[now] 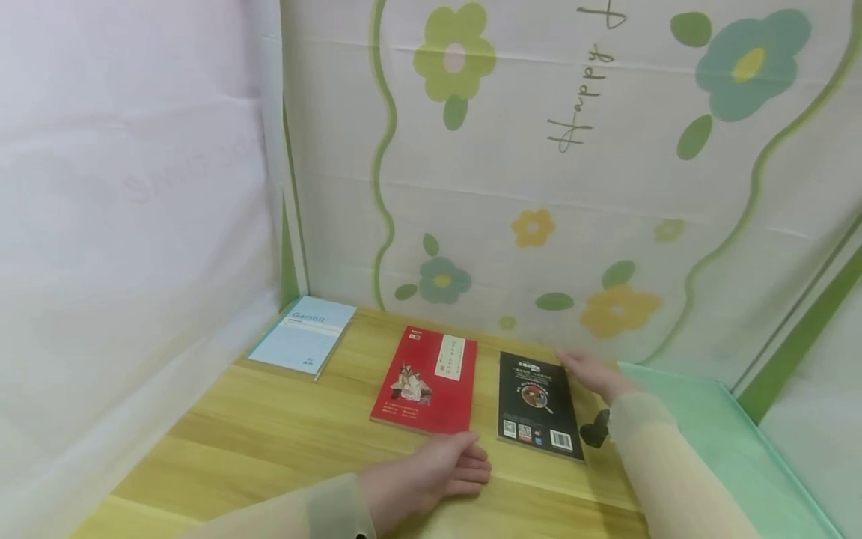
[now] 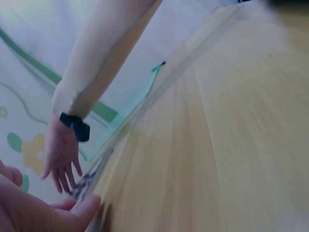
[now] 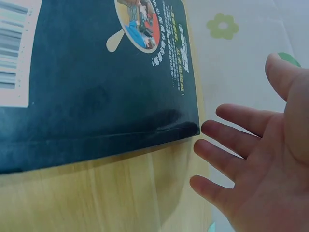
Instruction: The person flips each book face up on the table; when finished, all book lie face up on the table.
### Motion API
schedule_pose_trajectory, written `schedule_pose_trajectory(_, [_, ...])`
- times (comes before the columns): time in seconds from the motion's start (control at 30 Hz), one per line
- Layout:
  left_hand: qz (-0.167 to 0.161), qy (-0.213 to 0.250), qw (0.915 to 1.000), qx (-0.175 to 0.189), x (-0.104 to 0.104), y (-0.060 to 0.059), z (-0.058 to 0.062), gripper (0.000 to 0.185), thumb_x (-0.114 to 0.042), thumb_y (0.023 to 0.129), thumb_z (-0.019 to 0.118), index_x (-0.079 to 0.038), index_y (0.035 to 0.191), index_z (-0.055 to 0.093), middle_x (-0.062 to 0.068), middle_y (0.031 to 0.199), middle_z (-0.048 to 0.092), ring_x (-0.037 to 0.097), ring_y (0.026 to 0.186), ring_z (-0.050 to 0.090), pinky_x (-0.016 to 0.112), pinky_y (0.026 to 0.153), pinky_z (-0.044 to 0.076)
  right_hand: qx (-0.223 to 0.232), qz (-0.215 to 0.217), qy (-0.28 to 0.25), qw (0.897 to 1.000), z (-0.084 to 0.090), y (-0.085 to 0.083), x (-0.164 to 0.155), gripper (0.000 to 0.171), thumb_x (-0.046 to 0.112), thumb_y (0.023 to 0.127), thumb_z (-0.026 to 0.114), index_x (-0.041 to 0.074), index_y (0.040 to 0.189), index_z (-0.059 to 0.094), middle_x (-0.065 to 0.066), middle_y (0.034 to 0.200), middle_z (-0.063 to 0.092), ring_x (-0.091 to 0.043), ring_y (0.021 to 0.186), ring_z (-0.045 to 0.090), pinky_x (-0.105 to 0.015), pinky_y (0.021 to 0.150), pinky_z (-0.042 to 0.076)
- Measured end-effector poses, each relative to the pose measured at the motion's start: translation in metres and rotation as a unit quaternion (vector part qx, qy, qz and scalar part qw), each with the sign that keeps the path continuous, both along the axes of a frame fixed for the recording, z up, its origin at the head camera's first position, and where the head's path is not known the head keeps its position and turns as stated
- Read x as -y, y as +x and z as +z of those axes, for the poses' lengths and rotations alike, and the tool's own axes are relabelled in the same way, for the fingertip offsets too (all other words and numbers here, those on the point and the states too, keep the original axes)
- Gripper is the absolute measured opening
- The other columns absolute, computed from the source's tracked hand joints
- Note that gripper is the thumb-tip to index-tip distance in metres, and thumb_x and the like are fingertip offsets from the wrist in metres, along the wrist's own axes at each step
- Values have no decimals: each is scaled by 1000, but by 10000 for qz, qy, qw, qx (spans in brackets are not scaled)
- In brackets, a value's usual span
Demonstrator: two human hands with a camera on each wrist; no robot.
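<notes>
Black paperback (image 1: 537,415) lies back cover up on the wood-grain tabletop (image 1: 269,442), which evidently bears its weight without any grip, right of the red illustrated book (image 1: 427,378) and well apart from the pale-blue Gambit notepad (image 1: 303,337). Left hand (image 1: 434,475), loosely bent and holding nothing, lies just beside the red cover's near edge; right hand (image 1: 598,376), fingers spread and holding nothing, is at the paperback's far right corner, contact undetermined. Barcode (image 1: 561,440) faces up, presumably because the book lies front down.

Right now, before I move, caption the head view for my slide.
Left hand near the red book, right hand beside the black book, pale-blue Gambit notebook farther left.
</notes>
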State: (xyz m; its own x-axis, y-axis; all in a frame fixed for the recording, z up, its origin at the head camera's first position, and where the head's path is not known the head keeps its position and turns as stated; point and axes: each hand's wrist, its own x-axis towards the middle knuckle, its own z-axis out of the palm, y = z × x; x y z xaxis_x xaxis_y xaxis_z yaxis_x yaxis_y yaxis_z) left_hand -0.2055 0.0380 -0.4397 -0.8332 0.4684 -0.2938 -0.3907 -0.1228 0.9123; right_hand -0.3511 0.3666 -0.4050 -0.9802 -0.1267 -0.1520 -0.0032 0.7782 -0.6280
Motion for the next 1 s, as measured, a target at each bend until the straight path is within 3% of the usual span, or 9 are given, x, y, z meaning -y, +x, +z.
schedule_pose_trajectory(0.13, [270,-102,9995,-129,-23,3,4,54,-29,101,52,21,124,49,27,115,61,48,116,56,55,96,48,160,43,132,9998,-1,1,2,75,53,104,36,-12,141,42,-36,144,38,-55,132,33,-67,106,28])
schedule_pose_trajectory(0.23, [473,-165,9986,-159,-36,6,7,63,-28,99,56,23,132,39,38,124,52,54,124,45,61,101,41,209,85,189,9996,-2,0,2,75,54,104,35,-11,141,41,-35,144,38,-54,133,33,-66,106,28])
schedule_pose_trajectory(0.37, [713,-15,9974,-83,-47,5,11,79,-36,98,56,24,139,26,46,138,33,58,129,35,63,106,32,309,27,190,9993,-3,-1,2,83,60,101,35,-10,145,37,-34,147,35,-53,135,29,-67,108,24])
schedule_pose_trajectory(0.5, [903,290,9955,57,-52,4,12,87,-43,97,55,23,142,20,48,142,24,59,131,30,63,109,27,253,76,398,9989,-3,-1,1,86,62,100,35,-11,145,35,-35,147,33,-54,136,28,-67,109,23])
schedule_pose_trajectory(0.63, [1057,425,9934,146,-56,0,12,86,-48,97,53,18,145,24,46,143,24,59,132,28,63,109,26,20,198,589,9981,-3,-1,1,79,54,103,37,-15,141,38,-37,143,38,-54,132,34,-65,107,28])
schedule_pose_trajectory(0.8, [1250,502,9904,294,-58,-5,13,81,-50,98,50,8,149,28,45,143,29,57,132,31,61,109,30,102,120,702,9974,-5,0,1,77,50,104,41,-17,142,33,-39,143,36,-56,131,34,-66,105,31])
schedule_pose_trajectory(1.0, [1267,476,9899,420,-56,-7,14,98,-55,96,51,20,146,12,47,141,27,58,132,30,59,109,31,227,40,872,9959,-4,3,5,79,49,103,41,-19,143,29,-40,144,31,-57,131,32,-67,105,30])
